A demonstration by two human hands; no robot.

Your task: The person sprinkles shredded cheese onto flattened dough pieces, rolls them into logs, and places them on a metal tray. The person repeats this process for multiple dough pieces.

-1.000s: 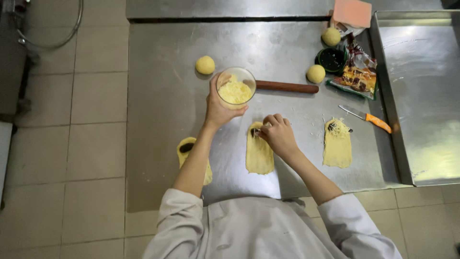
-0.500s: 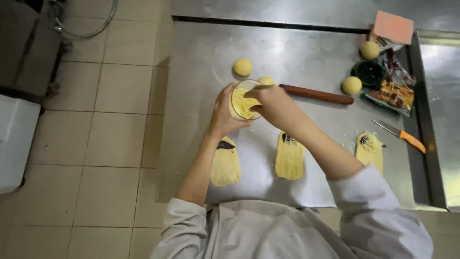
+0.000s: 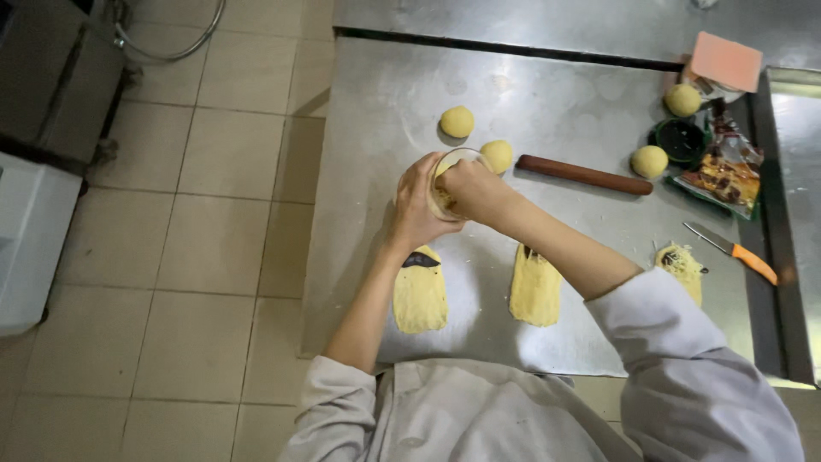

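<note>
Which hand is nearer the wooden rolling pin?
Right. The right hand, reaching into the glass bowl, lies just left of the rolling pin; the left hand grips the bowl's far side, farther away.

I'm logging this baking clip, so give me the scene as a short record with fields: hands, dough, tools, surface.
left hand: left hand holds the glass bowl
right hand: right hand reaches into the bowl
dough: three flattened dough strips, four dough balls
tools: wooden rolling pin, orange-handled knife
surface: steel table
</note>
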